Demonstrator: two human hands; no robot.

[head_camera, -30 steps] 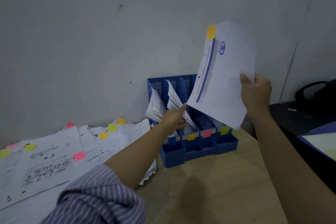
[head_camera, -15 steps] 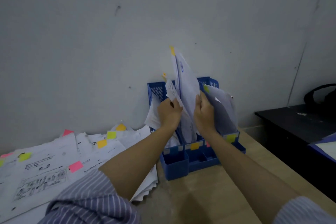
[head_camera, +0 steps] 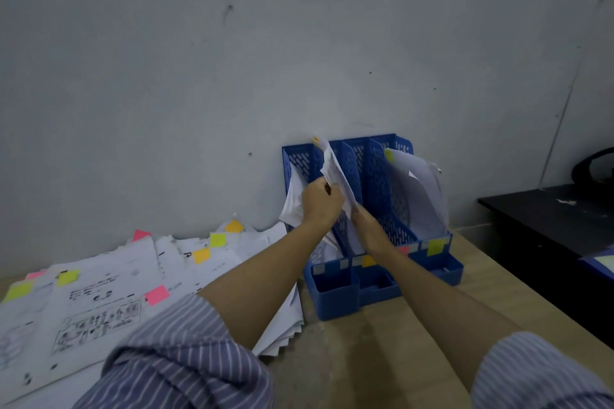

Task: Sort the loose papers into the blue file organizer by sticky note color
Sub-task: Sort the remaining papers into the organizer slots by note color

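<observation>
wooden surface (head_camera: 382, 352) against a grey wall carries a spread of loose papers (head_camera: 109, 295) with coloured sticky notes at left and a blue file organizer (head_camera: 375, 183) standing just right of them. left hand (head_camera: 320, 201) curls its grip round sheets in the second slot. right hand (head_camera: 368, 229) reaches into that slot; its grip is hidden.

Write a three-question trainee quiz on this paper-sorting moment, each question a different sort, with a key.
1. True or false: the left hand grips papers standing in the blue file organizer.
2. Which colour is the sticky label on the front of the organizer's rightmost slot? A pink, B yellow-green, C white.
3. Fill in: the loose papers lie on the table to the ____ of the organizer.

Key: 1 true; 2 B; 3 left.
</observation>
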